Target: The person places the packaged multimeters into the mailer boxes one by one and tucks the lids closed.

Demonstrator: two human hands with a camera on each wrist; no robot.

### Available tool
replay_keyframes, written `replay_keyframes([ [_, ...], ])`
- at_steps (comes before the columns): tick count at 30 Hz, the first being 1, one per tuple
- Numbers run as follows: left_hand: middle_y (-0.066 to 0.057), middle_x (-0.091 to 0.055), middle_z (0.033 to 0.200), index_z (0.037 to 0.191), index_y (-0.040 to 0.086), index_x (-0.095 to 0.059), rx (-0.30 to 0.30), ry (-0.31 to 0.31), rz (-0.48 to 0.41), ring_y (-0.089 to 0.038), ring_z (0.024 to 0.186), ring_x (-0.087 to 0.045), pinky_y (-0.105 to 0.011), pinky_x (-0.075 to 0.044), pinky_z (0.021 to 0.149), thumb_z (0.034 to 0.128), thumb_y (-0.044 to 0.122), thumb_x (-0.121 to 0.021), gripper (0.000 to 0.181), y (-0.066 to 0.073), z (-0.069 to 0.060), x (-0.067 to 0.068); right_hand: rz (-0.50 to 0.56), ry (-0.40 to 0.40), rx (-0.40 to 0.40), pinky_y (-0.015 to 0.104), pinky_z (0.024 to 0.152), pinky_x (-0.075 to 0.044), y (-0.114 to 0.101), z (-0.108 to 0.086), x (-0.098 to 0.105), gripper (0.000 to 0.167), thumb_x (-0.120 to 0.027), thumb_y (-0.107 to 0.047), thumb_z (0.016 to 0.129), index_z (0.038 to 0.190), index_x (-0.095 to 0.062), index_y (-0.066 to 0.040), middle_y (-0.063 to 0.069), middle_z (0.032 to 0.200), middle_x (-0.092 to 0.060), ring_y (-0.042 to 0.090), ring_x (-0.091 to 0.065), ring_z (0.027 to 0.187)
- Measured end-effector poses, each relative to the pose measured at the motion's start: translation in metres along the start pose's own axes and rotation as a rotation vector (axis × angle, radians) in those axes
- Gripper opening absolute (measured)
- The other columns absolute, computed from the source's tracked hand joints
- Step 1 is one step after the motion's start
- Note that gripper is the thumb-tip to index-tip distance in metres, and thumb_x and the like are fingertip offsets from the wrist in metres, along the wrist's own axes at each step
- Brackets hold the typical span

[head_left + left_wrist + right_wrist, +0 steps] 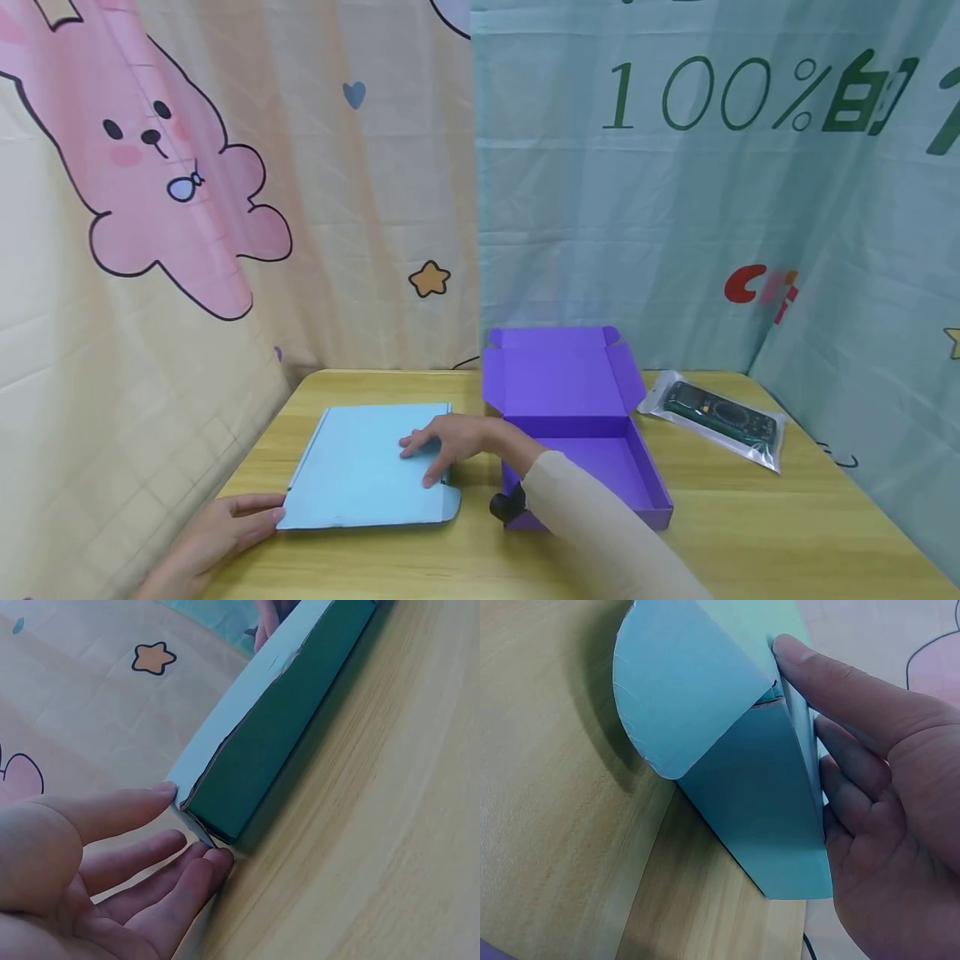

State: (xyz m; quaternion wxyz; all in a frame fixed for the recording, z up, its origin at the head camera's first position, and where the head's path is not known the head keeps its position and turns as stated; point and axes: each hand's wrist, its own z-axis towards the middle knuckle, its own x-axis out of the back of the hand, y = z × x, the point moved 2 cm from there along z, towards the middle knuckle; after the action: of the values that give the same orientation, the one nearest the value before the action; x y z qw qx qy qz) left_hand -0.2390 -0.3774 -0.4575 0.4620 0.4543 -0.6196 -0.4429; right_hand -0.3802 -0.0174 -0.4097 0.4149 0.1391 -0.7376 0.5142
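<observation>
A light blue cardboard box [360, 467] lies on the left part of the table with its lid down. At its near left corner my left hand [225, 529] touches the edge; in the left wrist view the thumb and fingers of that hand [127, 862] pinch a small flap at the corner. My right hand [450, 442] rests on the lid near the right edge, fingers spread. The right wrist view shows its thumb on the lid edge, beside a rounded side flap [682, 690] that sticks out; the right hand [892, 772] has its other fingers against the lid.
Right of the blue box, an open purple box [566, 383] stands with its lid raised, partly behind my right forearm. A dark multimeter in a clear bag [720, 417] lies at the back right of the wooden table [750, 533]. Printed curtains hang behind.
</observation>
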Motion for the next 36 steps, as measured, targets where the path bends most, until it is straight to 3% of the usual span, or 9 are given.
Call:
replay_keyframes([
  [4, -0.006, -0.071, 0.119, 0.132, -0.021, -0.056, -0.021, -0.050, -0.074, -0.010, 0.105, -0.069, -0.028, -0.055, 0.093, 0.1012, 0.007, -0.067, 0.043, -0.003, 0.003, 0.002, -0.003, 0.003, -0.002, 0.028, 0.120, -0.025, 0.000, 0.001, 0.000, 0.056, -0.087, -0.029, 0.087, 0.139, -0.068, -0.023, -0.020, 0.152, -0.047, 0.005, -0.030, 0.147],
  [10, -0.002, -0.072, 0.119, 0.127, -0.008, -0.066, -0.027, -0.163, -0.154, -0.013, 0.107, -0.068, -0.030, -0.055, 0.094, 0.1048, 0.006, -0.060, 0.027, -0.011, 0.012, 0.013, -0.014, 0.007, -0.003, 0.029, 0.120, -0.025, -0.001, 0.000, 0.000, 0.055, -0.086, -0.029, 0.087, 0.139, -0.069, -0.024, -0.020, 0.152, -0.047, 0.006, -0.031, 0.148],
  [19, -0.003, -0.072, 0.121, 0.129, 0.000, -0.066, -0.025, -0.265, -0.224, -0.015, 0.111, -0.068, -0.031, -0.054, 0.096, 0.1079, 0.004, -0.053, 0.026, -0.012, 0.015, 0.016, 0.009, 0.005, 0.005, 0.026, 0.119, -0.025, -0.002, -0.001, -0.002, 0.055, -0.087, -0.027, 0.087, 0.139, -0.069, -0.022, -0.018, 0.152, -0.048, 0.007, -0.030, 0.148],
  [30, -0.003, -0.072, 0.117, 0.127, 0.004, -0.067, -0.022, -0.198, -0.202, -0.016, 0.107, -0.069, -0.032, -0.055, 0.095, 0.1057, 0.005, -0.059, 0.023, -0.007, 0.015, 0.013, -0.005, 0.010, 0.014, 0.027, 0.119, -0.026, -0.002, -0.001, 0.001, 0.056, -0.087, -0.028, 0.087, 0.139, -0.068, -0.021, -0.019, 0.152, -0.047, 0.006, -0.030, 0.148],
  [36, -0.003, -0.072, 0.116, 0.126, 0.003, -0.067, -0.013, -0.178, -0.190, -0.016, 0.106, -0.069, -0.031, -0.055, 0.094, 0.1049, 0.006, -0.061, 0.022, -0.008, 0.014, 0.010, -0.065, 0.014, 0.019, 0.027, 0.119, -0.026, 0.000, -0.001, -0.001, 0.056, -0.086, -0.031, 0.087, 0.140, -0.067, -0.022, -0.019, 0.153, -0.047, 0.005, -0.032, 0.146],
])
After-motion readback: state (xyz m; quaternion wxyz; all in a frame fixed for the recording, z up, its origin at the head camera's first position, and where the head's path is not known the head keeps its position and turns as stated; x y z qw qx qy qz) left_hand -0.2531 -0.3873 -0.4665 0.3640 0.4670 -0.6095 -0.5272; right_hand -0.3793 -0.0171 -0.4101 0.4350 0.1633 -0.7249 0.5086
